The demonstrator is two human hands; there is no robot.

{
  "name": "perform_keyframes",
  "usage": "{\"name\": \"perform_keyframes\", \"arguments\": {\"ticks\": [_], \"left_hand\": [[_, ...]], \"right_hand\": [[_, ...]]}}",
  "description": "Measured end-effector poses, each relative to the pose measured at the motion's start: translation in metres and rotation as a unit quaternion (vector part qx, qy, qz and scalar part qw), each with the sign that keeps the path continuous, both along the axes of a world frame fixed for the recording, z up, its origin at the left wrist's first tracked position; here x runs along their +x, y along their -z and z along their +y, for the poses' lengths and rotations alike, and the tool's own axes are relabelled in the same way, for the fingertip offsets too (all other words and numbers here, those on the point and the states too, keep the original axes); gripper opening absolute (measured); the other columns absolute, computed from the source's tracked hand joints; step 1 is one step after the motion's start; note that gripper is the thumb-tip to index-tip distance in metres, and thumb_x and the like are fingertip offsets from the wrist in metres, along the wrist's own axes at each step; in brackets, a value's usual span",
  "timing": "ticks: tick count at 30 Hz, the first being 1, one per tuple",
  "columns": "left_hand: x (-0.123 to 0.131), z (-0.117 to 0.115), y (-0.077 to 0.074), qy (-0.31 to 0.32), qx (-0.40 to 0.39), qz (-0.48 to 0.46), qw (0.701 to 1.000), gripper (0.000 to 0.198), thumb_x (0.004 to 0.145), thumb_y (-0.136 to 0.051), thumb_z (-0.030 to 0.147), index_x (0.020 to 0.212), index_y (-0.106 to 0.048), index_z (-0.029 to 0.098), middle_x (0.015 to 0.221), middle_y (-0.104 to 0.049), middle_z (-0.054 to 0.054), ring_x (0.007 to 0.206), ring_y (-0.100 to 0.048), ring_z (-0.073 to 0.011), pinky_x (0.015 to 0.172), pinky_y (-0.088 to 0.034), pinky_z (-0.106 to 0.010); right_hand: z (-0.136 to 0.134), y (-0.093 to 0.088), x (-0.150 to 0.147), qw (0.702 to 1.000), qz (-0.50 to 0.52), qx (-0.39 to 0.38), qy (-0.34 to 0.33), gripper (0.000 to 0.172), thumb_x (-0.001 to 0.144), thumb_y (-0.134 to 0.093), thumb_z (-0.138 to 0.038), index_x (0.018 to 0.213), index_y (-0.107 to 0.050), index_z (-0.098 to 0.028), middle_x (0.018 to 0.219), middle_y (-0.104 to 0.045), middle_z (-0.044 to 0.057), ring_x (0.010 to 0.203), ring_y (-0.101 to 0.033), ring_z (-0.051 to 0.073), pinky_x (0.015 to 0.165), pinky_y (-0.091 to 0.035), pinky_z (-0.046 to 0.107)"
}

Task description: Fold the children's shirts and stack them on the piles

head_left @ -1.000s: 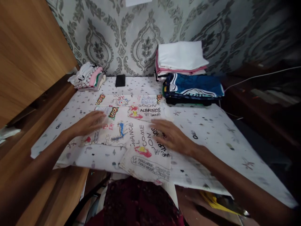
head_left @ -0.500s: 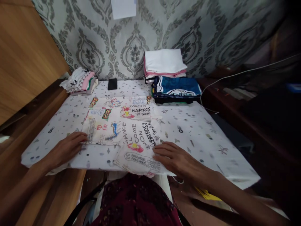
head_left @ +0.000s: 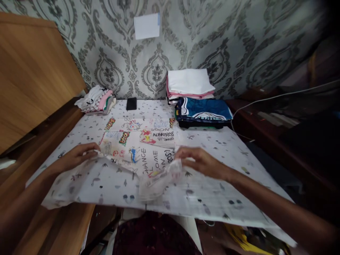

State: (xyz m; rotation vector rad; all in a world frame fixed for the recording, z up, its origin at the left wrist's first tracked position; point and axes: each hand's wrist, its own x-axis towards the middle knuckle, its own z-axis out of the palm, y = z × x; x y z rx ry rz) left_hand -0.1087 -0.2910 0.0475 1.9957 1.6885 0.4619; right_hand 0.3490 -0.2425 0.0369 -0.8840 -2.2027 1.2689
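Observation:
A thin white garment [head_left: 151,141] printed with coloured doodles and lettering such as "ALBATROS" lies spread on the covered table [head_left: 207,156]. Its near edge is raised and folding away from me, with the pale underside showing. My left hand [head_left: 82,156] pinches the garment's left near edge between thumb and fingers. At the right near corner my right hand [head_left: 195,159] is closed on the cloth, slightly blurred and lifted off the table. Some of the print is hidden under the raised part.
Folded clothes [head_left: 97,100] are stacked at the back left, beside a black phone-like object [head_left: 131,103]. A white and pink stack [head_left: 190,81] and a blue garment pile [head_left: 204,109] stand at the back right. A wooden panel [head_left: 34,78] rises on the left; a cable [head_left: 265,97] runs at right.
Both hands have closed on the garment's near edge and raised it, moving it away from me. The near part, flat before, is now lifted and folding over. The view has tilted up a little.

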Motion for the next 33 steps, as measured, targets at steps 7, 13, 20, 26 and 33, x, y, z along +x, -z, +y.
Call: {"name": "perform_keyframes", "arguments": {"ticks": [7, 13, 20, 26, 33], "left_hand": [[0.007, 0.082, 0.023, -0.224, -0.077, -0.242, 0.941, 0.059, 0.053, -0.077, 0.067, 0.086, -0.062, 0.02, 0.063, -0.053, 0.004, 0.055, -0.046, -0.012, 0.048, -0.035, -0.021], [0.003, 0.077, 0.043, -0.258, -0.069, -0.276, 0.923, 0.066, 0.048, -0.083, 0.062, 0.098, -0.065, 0.021, 0.059, -0.049, 0.006, 0.049, -0.042, -0.0108, 0.044, -0.027, -0.022], [0.027, 0.071, 0.025, -0.202, 0.075, 0.076, 0.974, 0.043, 0.077, -0.063, 0.051, 0.11, -0.061, 0.023, 0.092, -0.064, -0.006, 0.081, -0.063, -0.0258, 0.066, -0.047, -0.033], [0.131, 0.104, 0.016, 0.13, 0.158, 0.18, 0.962, 0.027, 0.096, -0.046, 0.033, 0.118, -0.059, 0.022, 0.119, -0.061, -0.008, 0.115, -0.058, -0.0255, 0.098, -0.048, -0.037], [0.223, 0.164, 0.035, 0.22, 0.203, 0.253, 0.92, 0.022, 0.09, -0.051, 0.016, 0.11, -0.062, 0.017, 0.117, -0.063, -0.013, 0.112, -0.055, -0.0289, 0.09, -0.047, -0.039]], "right_hand": [[0.118, 0.029, -0.033, 0.882, 0.111, -0.283, 0.361, 0.022, 0.079, -0.071, -0.019, 0.07, -0.051, -0.02, 0.053, -0.054, -0.005, 0.045, -0.052, 0.01, 0.047, -0.043, 0.022], [0.112, 0.046, -0.023, 0.872, 0.139, -0.288, 0.371, 0.015, 0.085, -0.07, -0.023, 0.084, -0.055, -0.021, 0.064, -0.061, -0.003, 0.055, -0.061, 0.011, 0.054, -0.049, 0.02], [0.105, 0.054, -0.019, 0.924, 0.107, -0.18, 0.319, 0.039, 0.074, -0.074, -0.027, 0.108, -0.057, -0.021, 0.064, -0.058, -0.007, 0.052, -0.051, 0.011, 0.05, -0.039, 0.022], [0.08, 0.053, -0.006, 0.951, 0.017, 0.017, 0.308, 0.04, 0.079, -0.063, -0.032, 0.117, -0.055, -0.02, 0.077, -0.069, -0.001, 0.065, -0.06, 0.016, 0.062, -0.044, 0.028], [0.037, 0.054, 0.001, 0.941, -0.083, 0.097, 0.314, 0.047, 0.079, -0.065, -0.032, 0.124, -0.058, -0.022, 0.084, -0.069, 0.001, 0.08, -0.064, 0.02, 0.073, -0.048, 0.032]]}}
